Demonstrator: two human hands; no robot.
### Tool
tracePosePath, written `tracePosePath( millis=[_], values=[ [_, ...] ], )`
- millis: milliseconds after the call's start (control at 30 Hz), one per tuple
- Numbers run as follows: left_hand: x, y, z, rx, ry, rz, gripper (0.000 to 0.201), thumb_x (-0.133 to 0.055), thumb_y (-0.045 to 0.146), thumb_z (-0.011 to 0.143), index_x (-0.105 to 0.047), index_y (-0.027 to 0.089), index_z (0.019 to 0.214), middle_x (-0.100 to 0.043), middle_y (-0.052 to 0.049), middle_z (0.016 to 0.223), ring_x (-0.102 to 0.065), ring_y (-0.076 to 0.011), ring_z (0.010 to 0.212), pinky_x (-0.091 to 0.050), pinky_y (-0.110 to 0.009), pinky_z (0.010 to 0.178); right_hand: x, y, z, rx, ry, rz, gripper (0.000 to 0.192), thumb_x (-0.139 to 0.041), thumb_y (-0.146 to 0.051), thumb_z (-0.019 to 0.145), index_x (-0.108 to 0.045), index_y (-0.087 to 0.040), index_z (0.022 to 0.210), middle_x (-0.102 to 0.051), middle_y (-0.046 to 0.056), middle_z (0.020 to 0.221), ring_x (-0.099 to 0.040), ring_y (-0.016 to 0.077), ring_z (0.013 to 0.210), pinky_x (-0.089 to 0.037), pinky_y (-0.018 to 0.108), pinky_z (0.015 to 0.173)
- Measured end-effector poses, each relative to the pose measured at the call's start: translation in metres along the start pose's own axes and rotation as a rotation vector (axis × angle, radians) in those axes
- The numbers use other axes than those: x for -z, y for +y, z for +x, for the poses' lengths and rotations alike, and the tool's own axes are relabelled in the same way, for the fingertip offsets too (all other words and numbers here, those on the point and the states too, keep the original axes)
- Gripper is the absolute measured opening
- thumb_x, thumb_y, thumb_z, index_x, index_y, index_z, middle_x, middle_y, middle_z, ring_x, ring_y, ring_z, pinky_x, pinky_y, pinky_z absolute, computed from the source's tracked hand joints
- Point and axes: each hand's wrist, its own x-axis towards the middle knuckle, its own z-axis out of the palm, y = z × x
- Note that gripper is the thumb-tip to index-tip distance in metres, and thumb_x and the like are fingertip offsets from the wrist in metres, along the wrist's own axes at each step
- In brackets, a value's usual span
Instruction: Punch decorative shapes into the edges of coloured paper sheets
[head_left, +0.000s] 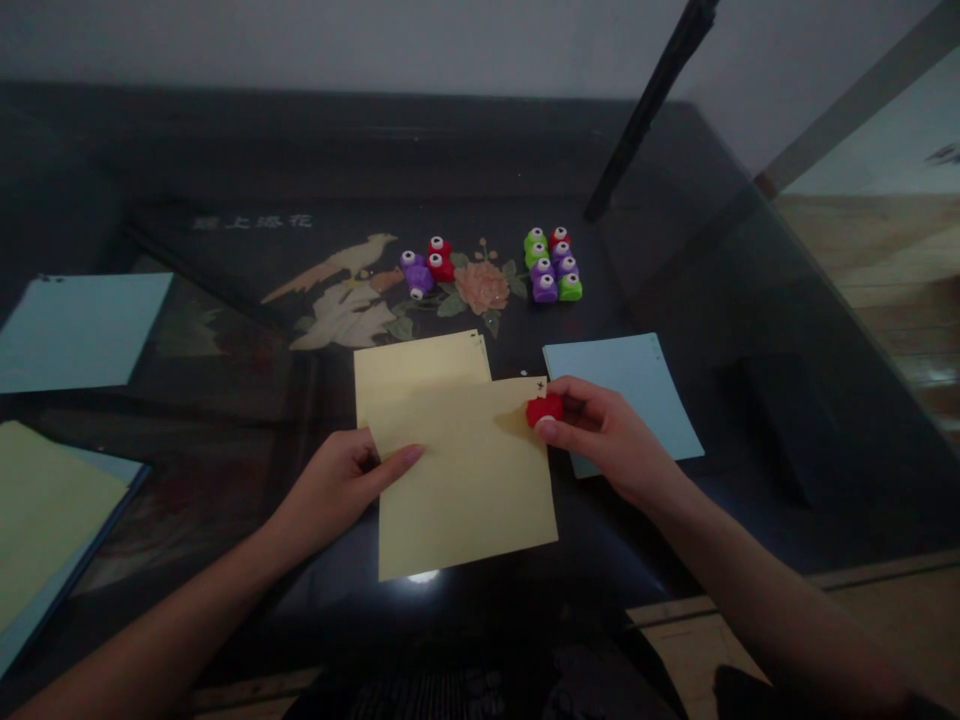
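Note:
My left hand (pixel 360 470) pinches the left edge of a yellow sheet of paper (pixel 465 490), thumb on top. The sheet is raised over the table and overlaps another yellow sheet (pixel 412 362) behind it. Between the thumb and fingers of my right hand (pixel 600 425) is a small red clip-like piece with a white eye (pixel 543 410). It sits at the sheet's upper right corner, near a small dark mark; whether it grips the paper I cannot tell. Blue paper (pixel 622 390) lies partly under my right hand.
Several red and purple eye pieces (pixel 427 268) lie beyond the sheets. Rows of green, purple and red ones (pixel 553 266) stand further right. Blue paper (pixel 82 330) and a yellow sheet (pixel 45 520) lie left. A black pole (pixel 649 110) rises from the dark glossy table (pixel 480 150).

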Motion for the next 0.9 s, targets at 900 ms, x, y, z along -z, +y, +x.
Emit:
tracePosePath(
  millis=[900],
  values=[
    [-0.0007,-0.0022,0.0011,-0.087,0.023,-0.004,0.024,-0.057,0.035,0.080,-0.071,0.015,0.078,-0.076,-0.006,0.078,-0.069,-0.0189,0.066,-0.055,-0.027,0.057,-0.0022,0.0010,0.0023,0.053,0.024,0.050,0.024,-0.078,-0.030,0.067,-0.062,-0.020,0.082,-0.065,-0.001,0.080,-0.060,0.0116,0.074,-0.047,0.024,0.068]
  ],
)
